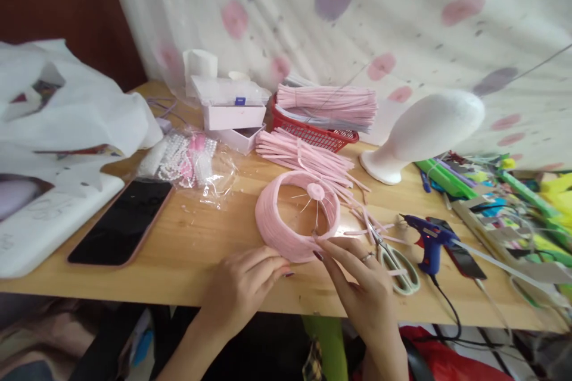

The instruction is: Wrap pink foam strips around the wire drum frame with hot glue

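A pink ring-shaped band (277, 232), wound from what look like fuzzy pipe cleaners, rests on the wooden table. My left hand (250, 280) has its fingers together against the band's near side, at the lower left. With thumb and fingers pinched, my right hand (360, 268) grips the near rim at the lower right. A small pink disc (315, 191) with thin white strands around it shows inside the ring, near its far wall. Scissors with pale green handles (404, 271) lie just right of my right hand. Behind the band is a bundle of loose pink pipe cleaners (304, 158).
A blue glue gun (431, 241) with its cord and a phone (462, 253) lie at right. A white foam head (429, 131) stands behind. At left are a black-screened phone (123, 223) and a bag of beads (187, 161). A red basket (308, 131) holds more pipe cleaners.
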